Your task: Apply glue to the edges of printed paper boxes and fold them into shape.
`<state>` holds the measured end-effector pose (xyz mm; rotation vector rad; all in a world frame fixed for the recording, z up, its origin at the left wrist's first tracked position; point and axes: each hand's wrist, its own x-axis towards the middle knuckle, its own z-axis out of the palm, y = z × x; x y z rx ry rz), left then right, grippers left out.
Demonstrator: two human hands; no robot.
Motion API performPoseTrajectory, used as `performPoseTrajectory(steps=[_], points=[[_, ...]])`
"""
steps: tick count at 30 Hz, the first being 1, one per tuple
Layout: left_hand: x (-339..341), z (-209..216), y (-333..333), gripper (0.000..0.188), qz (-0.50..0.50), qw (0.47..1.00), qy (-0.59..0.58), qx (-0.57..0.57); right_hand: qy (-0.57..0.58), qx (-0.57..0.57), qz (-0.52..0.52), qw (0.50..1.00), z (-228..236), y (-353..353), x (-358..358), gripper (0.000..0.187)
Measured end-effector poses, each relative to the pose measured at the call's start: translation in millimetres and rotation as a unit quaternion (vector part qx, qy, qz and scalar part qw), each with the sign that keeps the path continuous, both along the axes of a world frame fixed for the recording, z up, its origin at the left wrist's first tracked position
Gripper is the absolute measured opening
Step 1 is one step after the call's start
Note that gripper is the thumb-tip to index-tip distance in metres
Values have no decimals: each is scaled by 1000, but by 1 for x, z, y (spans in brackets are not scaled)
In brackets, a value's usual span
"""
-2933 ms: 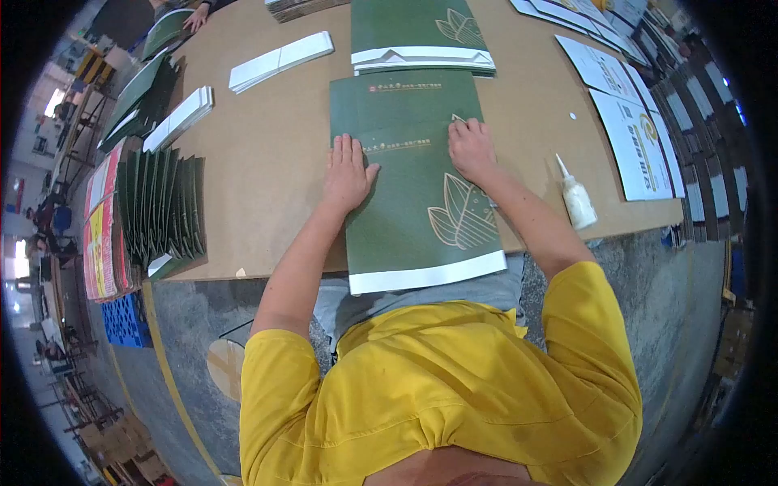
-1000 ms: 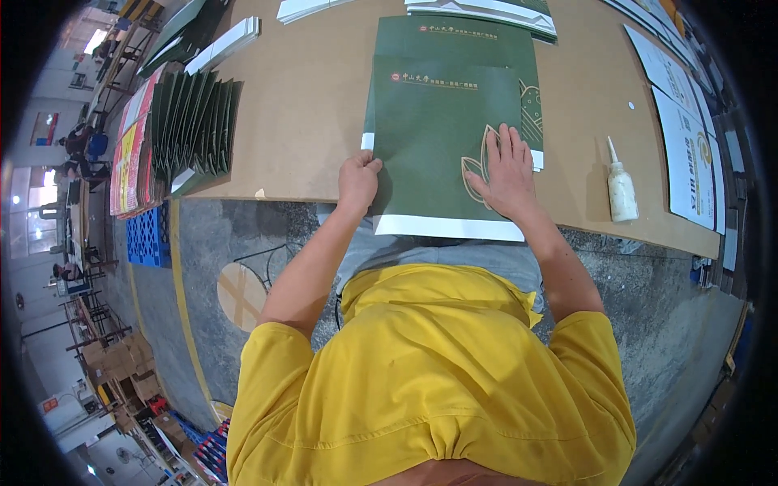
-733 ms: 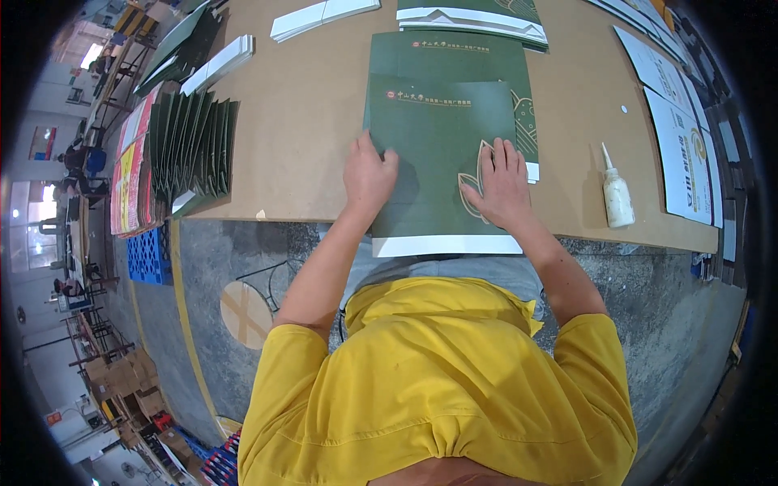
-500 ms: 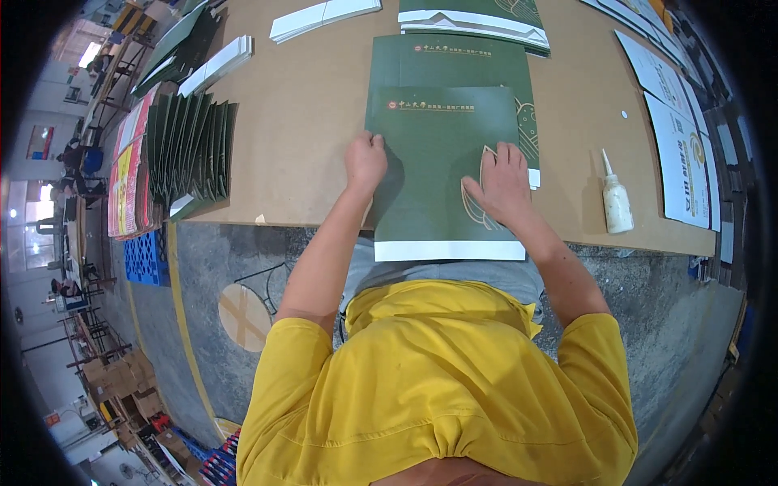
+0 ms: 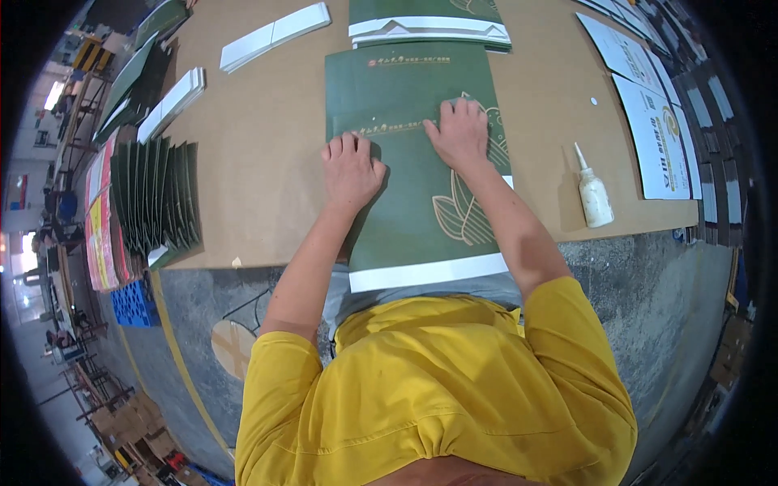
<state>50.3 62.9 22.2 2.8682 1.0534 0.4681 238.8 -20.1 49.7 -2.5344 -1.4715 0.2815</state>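
A flat green paper bag (image 5: 401,211) with gold print and a white strip along its near edge lies in front of me, that edge hanging past the table. Beneath its far part is a second green bag (image 5: 356,85), also flat. My left hand (image 5: 352,174) rests on the near bag's far left corner, fingers extended and thumb apart. On the far edge, toward the right, my right hand (image 5: 460,136) presses down with thumb and fingers apart. Neither hand grasps anything. The palms hide parts of both bags.
A white squeeze bottle (image 5: 595,198) stands to the right, near printed white boards (image 5: 648,134). At the left are upright folded green bags (image 5: 154,194) and white strips (image 5: 174,105); more strips (image 5: 275,36) lie farther back. Another green bag (image 5: 429,31) is at the far side.
My right hand has moved away from me to the near bag's far edge. My left hand has gone from the bag's side edge to its corner, fingers now extended. The view has shifted.
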Motion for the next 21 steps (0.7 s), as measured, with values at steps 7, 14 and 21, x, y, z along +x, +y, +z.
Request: performPoseTrajectory(steps=[7, 14, 21], points=[[32, -20, 22, 64, 59, 995, -69, 46, -73, 145, -48, 986, -49, 16, 12, 73], [29, -14, 28, 77, 69, 993, 58, -77, -49, 116, 5, 992, -43, 10, 16, 80], [-1, -17, 5, 76, 6, 999, 39, -6, -76, 98, 6, 992, -44, 19, 20, 80]])
